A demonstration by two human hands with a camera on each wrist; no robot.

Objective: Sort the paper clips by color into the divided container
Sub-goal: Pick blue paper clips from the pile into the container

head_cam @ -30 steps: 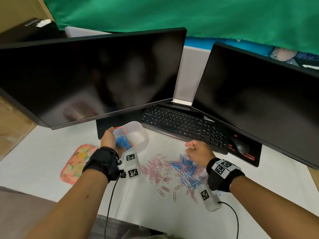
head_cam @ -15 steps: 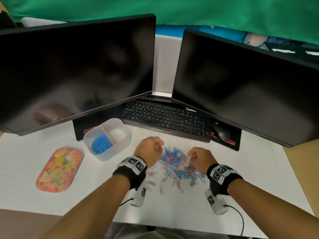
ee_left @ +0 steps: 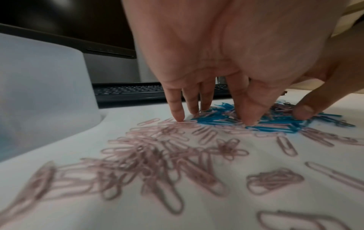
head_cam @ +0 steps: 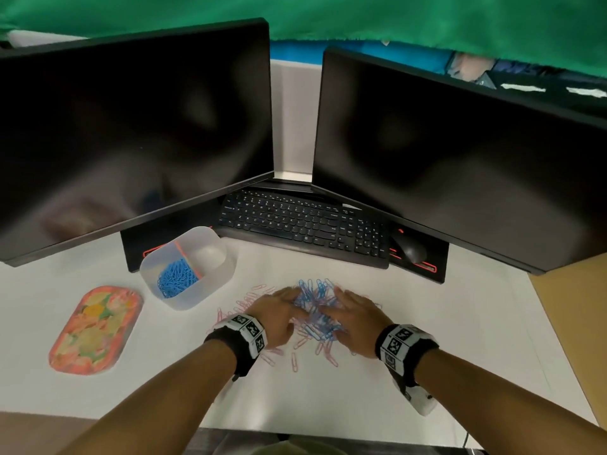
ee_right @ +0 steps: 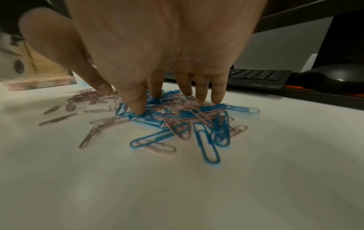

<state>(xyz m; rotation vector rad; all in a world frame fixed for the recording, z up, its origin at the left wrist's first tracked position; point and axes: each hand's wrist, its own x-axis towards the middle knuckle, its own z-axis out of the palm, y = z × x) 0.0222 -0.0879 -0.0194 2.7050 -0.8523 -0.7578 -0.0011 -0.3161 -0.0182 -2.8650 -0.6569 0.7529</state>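
A mixed heap of blue paper clips and pink paper clips lies on the white table in front of me. My left hand and right hand rest palm down on either side of the heap, fingers straight and spread. In the left wrist view the fingertips press on pink clips at the edge of the blue ones. In the right wrist view the fingertips press on blue clips. The translucent divided container stands to the left, with blue clips in its left compartment.
A black keyboard and mouse sit behind the heap, under two dark monitors. A floral tray lies at the far left. Loose pink clips are scattered toward the near edge.
My left hand left the container and came to the heap. Both hands went from curled to flat, with fingers spread over the clips.
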